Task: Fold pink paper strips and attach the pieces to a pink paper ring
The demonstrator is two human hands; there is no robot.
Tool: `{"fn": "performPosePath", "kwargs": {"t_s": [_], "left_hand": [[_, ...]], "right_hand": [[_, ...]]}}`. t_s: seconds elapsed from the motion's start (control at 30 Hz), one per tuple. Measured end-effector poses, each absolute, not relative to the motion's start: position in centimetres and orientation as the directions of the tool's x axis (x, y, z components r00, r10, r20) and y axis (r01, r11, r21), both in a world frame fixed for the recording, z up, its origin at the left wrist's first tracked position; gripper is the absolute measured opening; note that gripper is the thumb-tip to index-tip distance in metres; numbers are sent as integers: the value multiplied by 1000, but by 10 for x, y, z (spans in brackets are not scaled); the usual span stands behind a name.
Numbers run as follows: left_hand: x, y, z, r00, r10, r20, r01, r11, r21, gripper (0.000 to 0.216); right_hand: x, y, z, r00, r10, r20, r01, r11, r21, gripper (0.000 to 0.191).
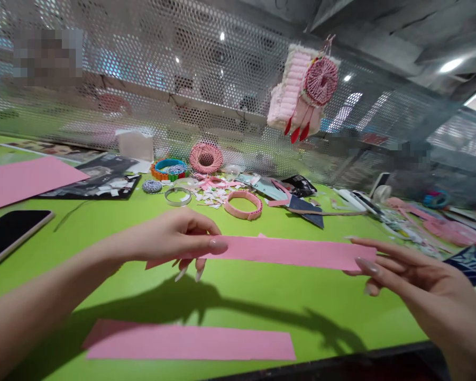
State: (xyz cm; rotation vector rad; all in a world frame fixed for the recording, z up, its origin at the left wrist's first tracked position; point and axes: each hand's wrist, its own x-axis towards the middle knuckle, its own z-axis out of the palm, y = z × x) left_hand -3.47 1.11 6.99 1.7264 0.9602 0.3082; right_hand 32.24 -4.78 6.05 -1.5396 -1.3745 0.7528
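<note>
Currently holding a pink paper strip [285, 252] level between both hands, above a green tabletop [262, 304]

The left hand [170, 238] is pinching the strip's left part, its thumb [217, 245] on top and fingers [190, 267] beneath, hiding part of the strip; the right hand [410, 270] is spreading over the right end, its grip not discernible. A second pink strip [188, 343] is lying flat nearer the person, while papers [420, 225] at far right are blurring beyond identification
</note>
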Motion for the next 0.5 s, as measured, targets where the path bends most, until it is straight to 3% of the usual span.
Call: {"fn": "performPosePath", "kwargs": {"t_s": [0.33,0.5], "left_hand": [[-50,24,73,626,742,-241,520,-167,837,32],[-59,28,77,590,790,-168,492,-187,850,28]], "right_hand": [[339,-50,62,289,946,149,434,9,-901,21],[357,-54,51,306,931,200,515,14,-857,19]]}}
